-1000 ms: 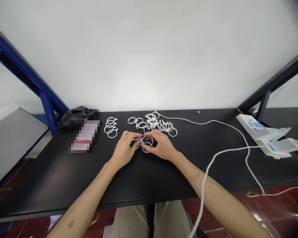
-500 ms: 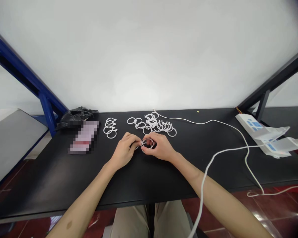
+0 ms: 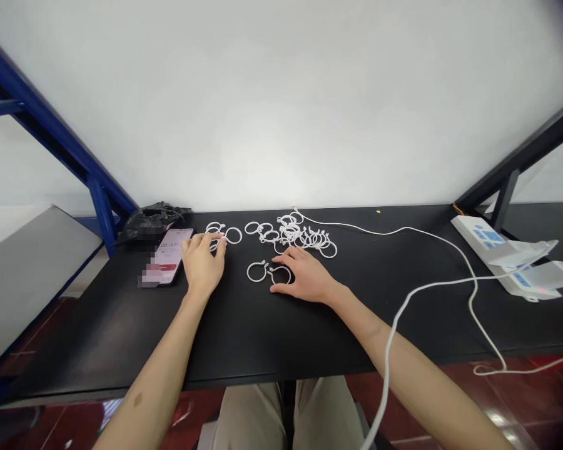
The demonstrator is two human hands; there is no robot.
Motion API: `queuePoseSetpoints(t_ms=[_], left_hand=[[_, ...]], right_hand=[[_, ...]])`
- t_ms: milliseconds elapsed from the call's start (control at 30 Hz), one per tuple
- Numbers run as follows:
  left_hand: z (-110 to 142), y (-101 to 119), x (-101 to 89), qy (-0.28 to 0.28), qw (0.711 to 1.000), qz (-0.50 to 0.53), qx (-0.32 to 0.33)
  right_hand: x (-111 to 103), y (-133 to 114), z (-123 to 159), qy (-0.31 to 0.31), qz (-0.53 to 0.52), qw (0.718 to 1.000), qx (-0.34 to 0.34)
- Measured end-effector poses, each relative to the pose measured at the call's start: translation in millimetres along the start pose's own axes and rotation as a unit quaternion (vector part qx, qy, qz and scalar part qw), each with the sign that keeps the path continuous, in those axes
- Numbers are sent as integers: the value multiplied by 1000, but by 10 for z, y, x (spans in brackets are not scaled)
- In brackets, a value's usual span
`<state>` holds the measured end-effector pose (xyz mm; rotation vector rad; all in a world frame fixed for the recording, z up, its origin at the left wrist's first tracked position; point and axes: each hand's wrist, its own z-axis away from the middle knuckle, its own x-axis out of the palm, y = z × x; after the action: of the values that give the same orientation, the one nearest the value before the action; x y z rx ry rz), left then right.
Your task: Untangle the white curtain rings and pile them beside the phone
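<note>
Right, your left hand is sitting over the left cluster of rings, fingers and thumb bent close together. One loose ring is lying just right of those fingertips; can't tell whether you're gripping anything there.

Your right hand is holding an open C, thumb and forefinger apart, with a near ring sitting in the gap. Contact isn't showing clearly. Second near ring is lying on the bench between your hands, its tabbed end facing the first one's.

Main pile of white rings is lying beyond your right hand, overlapping, toward the wall. Phone is lying just left of your left hand, screen lit, partly pixelated. Black plastic bag is sitting behind it. Power strip is lying far right; a thick white cable is crossing in front of your right forearm.
</note>
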<state>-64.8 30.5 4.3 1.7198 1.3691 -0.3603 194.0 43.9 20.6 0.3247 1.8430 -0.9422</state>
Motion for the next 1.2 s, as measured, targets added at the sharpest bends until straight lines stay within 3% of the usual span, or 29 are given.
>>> queuePoseSetpoints(t_ms=[133,233,367,500,600,1033,1200], left_hand=[[-31,-172,25,-22,998,-44,-32],[-9,-140,2,-6,999,-33,-16],[83,78,-54,-14,997,19,68],[213,327,-43,-87,972,113,186],[278,432,0,-136,953,151,226],[267,456,-44,-226,926,176,247],[238,458,-43,-195,939,169,226]], right_hand=[[-12,9,19,1,-6,1000,2],[-22,2,29,13,-28,999,8],[-13,-18,26,43,-70,996,29],[22,-30,11,79,-107,991,24],[41,-27,3,94,-123,988,1],[26,-59,-14,80,-150,985,-39],[35,-38,-12,121,-144,981,-40]])
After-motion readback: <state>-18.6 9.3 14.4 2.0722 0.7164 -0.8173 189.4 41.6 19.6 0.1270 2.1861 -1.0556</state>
